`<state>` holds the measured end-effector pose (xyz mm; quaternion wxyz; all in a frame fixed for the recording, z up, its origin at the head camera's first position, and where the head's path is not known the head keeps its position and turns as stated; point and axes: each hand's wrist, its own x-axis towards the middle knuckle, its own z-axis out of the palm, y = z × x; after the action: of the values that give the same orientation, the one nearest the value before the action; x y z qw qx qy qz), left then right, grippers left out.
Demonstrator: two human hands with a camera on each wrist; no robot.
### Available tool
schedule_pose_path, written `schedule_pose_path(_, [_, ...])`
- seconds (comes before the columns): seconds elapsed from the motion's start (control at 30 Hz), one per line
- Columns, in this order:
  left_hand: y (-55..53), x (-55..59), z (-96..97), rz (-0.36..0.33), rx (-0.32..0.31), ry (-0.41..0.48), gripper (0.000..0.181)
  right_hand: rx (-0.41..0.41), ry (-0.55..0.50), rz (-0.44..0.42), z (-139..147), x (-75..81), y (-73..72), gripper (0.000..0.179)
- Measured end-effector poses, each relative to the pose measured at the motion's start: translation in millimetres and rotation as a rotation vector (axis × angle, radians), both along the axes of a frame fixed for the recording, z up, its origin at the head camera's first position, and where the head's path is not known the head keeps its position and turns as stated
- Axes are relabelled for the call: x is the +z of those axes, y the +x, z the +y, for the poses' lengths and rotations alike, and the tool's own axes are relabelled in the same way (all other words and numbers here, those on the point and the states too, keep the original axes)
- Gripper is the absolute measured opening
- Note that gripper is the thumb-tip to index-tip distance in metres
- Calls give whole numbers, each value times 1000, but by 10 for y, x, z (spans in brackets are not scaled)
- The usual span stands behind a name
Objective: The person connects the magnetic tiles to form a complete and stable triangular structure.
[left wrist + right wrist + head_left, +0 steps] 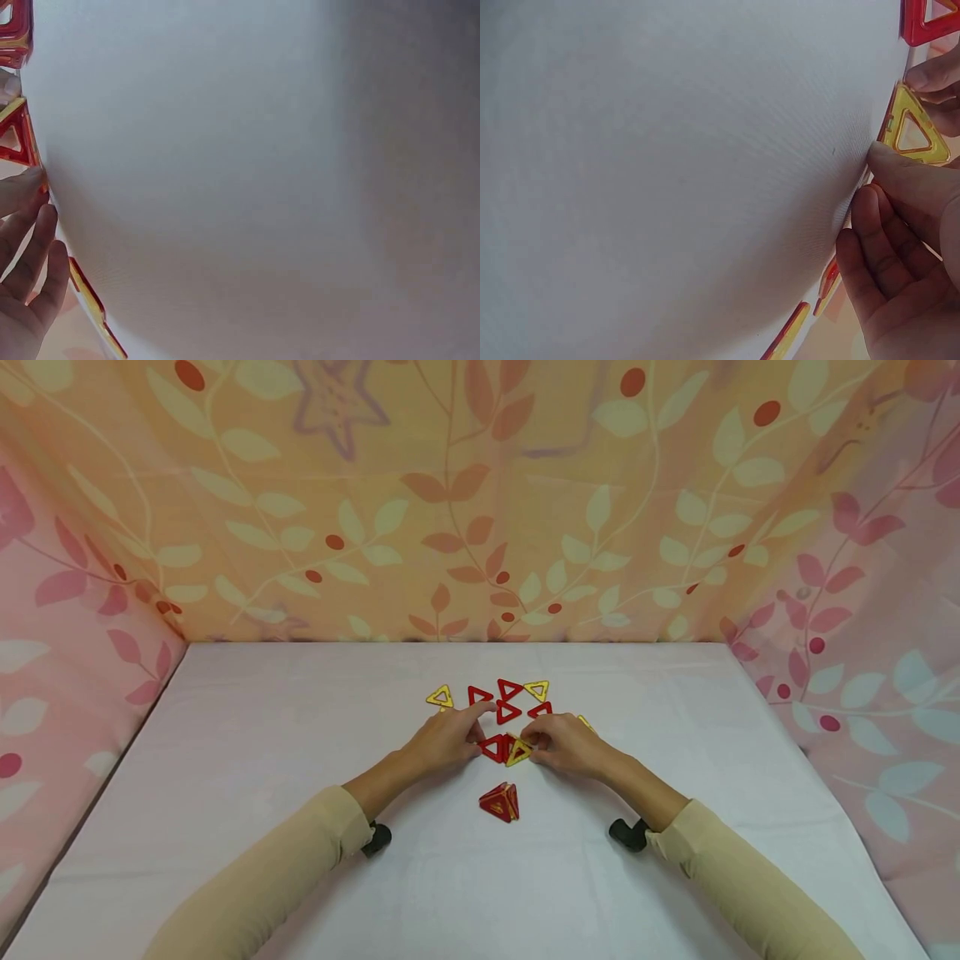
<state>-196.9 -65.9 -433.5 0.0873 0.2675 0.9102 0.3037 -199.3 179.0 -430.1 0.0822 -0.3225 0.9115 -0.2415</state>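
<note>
In the head view, triangular tiles stand joined at mid-table: a red triangle tile (491,748) on the left, a yellow triangle tile (519,752) leaning at the front right, and more red behind. My left hand (444,743) pinches the red tile's left corner between thumb and fingers. On the other side, my right hand (573,745) holds the yellow tile by its lower right corner, thumb on its edge in the right wrist view. Nearer to me sits a small closed red pyramid (497,803) with yellow edges.
Behind the hands lie loose tiles: several red triangles (508,690), a yellow one (537,690) at the back right and another yellow one (441,697) at the left. A yellow tile (586,723) is partly hidden by the right hand. Patterned cloth (450,510) walls the white table.
</note>
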Motion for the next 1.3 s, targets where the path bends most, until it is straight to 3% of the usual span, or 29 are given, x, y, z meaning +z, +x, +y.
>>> schedule_pose_path(0.4, [22,10,-1,13,-30,19,66,-12,18,-7,-17,26,7,31])
schedule_pose_path(0.83, [43,80,27,82,-51,74,64,-15,19,-9,-18,16,-9,31])
schedule_pose_path(1.3, [38,111,135,82,-63,90,62,-2,18,-3,-8,10,-1,30])
